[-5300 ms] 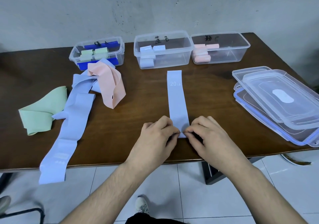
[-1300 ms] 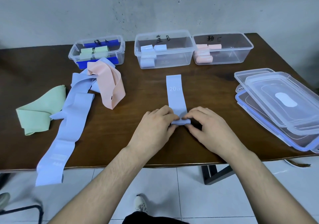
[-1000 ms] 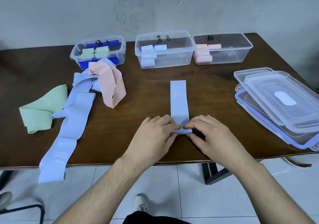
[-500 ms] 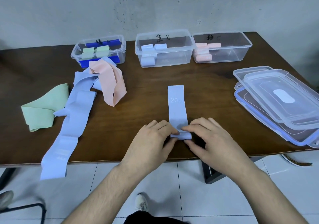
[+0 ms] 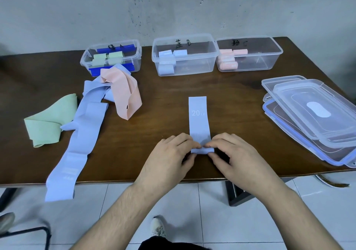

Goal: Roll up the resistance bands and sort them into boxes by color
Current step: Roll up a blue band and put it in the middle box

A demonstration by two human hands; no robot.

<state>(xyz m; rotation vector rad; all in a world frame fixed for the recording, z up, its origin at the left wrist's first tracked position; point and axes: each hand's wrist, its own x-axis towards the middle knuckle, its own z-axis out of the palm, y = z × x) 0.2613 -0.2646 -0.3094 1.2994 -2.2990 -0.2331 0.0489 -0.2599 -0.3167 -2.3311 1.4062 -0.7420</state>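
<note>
Partly hidden, the blue band's (image 5: 198, 120) rolled end sits pinched between both hands (image 5: 202, 158).

Scuffed grey wall (image 5: 173, 8), wooden table (image 5: 163, 95), white tiled floor (image 5: 192, 211)

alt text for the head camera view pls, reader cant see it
Both hands, left and right, pinch the rolled near end of a light blue band marked 20 on a brown table. Three clear boxes of rolled bands line the far edge, loose bands lie left, stacked lids right.
</note>
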